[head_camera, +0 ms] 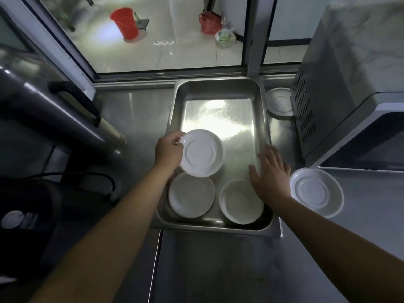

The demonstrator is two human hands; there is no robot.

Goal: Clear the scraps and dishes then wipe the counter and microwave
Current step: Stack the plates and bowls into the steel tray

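Observation:
A deep steel tray (218,88) sits on the steel counter (218,270). My left hand (168,149) grips the rim of a white plate (202,153), tilted with its underside up, over the tray's near left part. Two more white plates lie in the tray's near end, one at the left (191,195) and one at the right (238,203). My right hand (271,173) hovers with fingers spread over the tray's right wall, holding nothing. Another upturned white plate (316,191) rests on the counter right of the tray. A further white plate (279,101) lies beside the microwave (341,95).
The microwave fills the right side, its vented wall facing the tray. A large steel urn (54,110) with a black handle and a dark appliance (26,215) with a cord crowd the left. Beyond the window, a red bucket (125,22) stands on the floor.

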